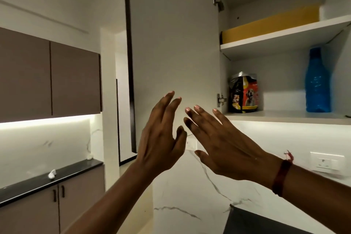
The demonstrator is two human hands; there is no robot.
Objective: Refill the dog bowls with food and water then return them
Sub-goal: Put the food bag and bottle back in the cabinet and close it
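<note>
A dog food bag [244, 94] with a puppy picture stands upright at the left of the lower shelf [284, 115] in an open wall cabinet. A blue water bottle [317, 81] stands on the same shelf, further right. My left hand [160, 138] is raised in front of the swung-out cabinet door [174, 34], fingers apart and holding nothing. My right hand [222, 144] is raised beside it, below and left of the food bag, fingers spread and holding nothing. No dog bowls are in view.
A yellow box [269, 24] lies on the upper shelf. Brown wall cabinets [49, 80] hang at left over a black countertop [47, 180] with a small white object [52, 174]. A wall socket [327, 163] sits on the marble backsplash at right. A dark object [252, 222] fills the bottom right.
</note>
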